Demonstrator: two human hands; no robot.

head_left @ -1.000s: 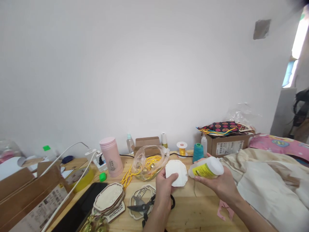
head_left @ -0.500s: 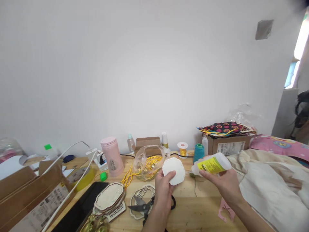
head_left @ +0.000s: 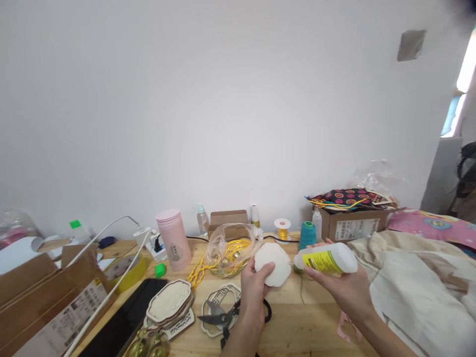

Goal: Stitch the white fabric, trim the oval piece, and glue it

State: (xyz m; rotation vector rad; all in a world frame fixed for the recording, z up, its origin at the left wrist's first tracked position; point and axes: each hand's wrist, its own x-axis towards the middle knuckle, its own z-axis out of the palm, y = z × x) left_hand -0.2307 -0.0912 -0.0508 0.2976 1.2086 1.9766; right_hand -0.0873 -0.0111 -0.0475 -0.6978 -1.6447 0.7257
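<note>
My left hand [head_left: 256, 282] is closed on a flat white plaque [head_left: 273, 263] with a scalloped edge, its thumb lying over the face. In my right hand [head_left: 344, 285] a squeeze bottle [head_left: 327, 259] with a yellow label lies on its side, its nozzle pointing left at the plaque's right edge. Whether the tip touches the edge I cannot tell. Below my left wrist, black-handled scissors [head_left: 219, 317] rest across a cut-out wooden frame [head_left: 208, 329]. Further left is a stack of scalloped wooden plaques [head_left: 169, 300].
A clear bag of yellow cords and bells [head_left: 234, 253] sits behind my left hand, beside a pink tumbler [head_left: 174, 243]. A teal thread cone [head_left: 307, 234] stands behind the bottle. Cream cloth [head_left: 420, 277] covers the right side; a cardboard box [head_left: 48, 307] and black phone [head_left: 122, 317] are left.
The plaque has shifted slightly right and turned a little in my left hand. The bottle has tilted a bit and come down slightly at its right end. Both hands keep their hold.
</note>
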